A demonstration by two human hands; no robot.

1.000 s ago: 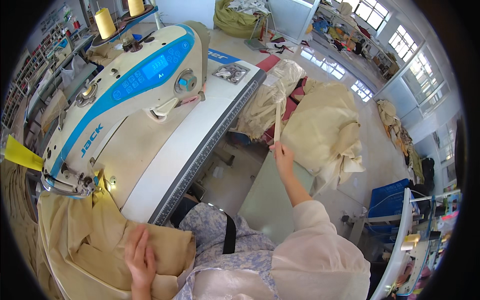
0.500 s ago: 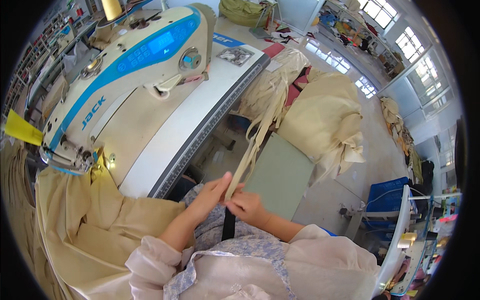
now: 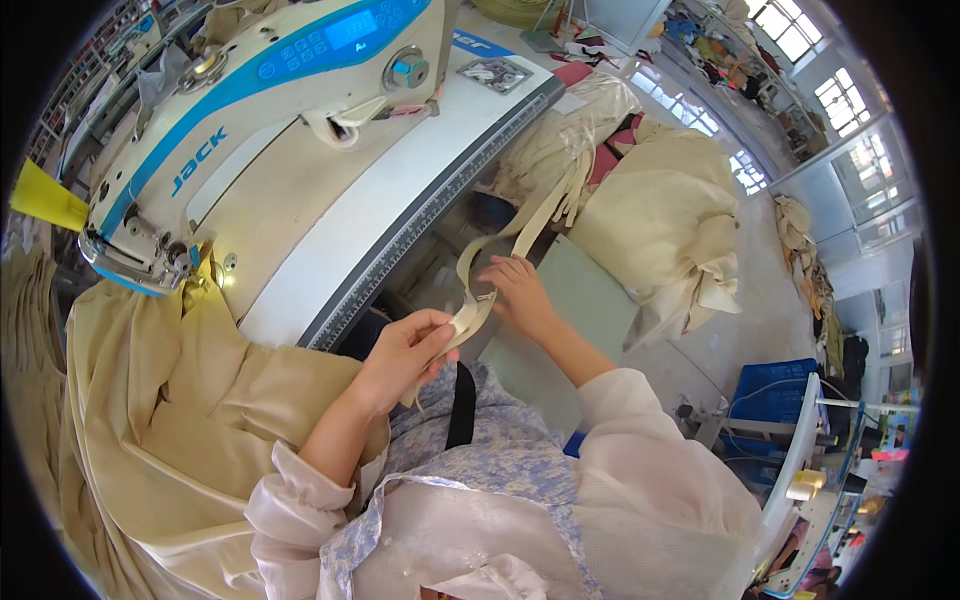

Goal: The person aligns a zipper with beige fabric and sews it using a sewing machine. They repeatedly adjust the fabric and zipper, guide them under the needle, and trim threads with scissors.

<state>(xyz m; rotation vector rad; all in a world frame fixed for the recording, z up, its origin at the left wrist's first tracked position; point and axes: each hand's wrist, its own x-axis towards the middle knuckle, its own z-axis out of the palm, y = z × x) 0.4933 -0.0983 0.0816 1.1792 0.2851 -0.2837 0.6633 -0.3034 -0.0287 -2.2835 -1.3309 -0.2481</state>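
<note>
My left hand [image 3: 408, 352] is closed on a long beige fabric strip [image 3: 472, 318], pinching it between thumb and fingers above my lap. The strip loops upward from there toward a bundle of similar strips [image 3: 545, 160] on the far side. Close to the loop, my right hand [image 3: 522, 298] has its fingers loosely curved and apart, with the strip running beside the fingertips. Whether the fingers touch it is hard to make out. A short tail of strip hangs below my left hand.
At the left stands a white and blue sewing machine [image 3: 250, 95], with a large beige cloth [image 3: 190, 400] under its needle end and draped toward me. A ruler-marked table edge [image 3: 440, 190] runs diagonally. A greenish board [image 3: 590, 285] and a big beige fabric bundle [image 3: 660, 210] lie to the right.
My hands were together on the strip and are now apart. The right hand has moved up and away, its fingers loosened; the left keeps the strip, which now forms a loop. The view has shifted slightly.
</note>
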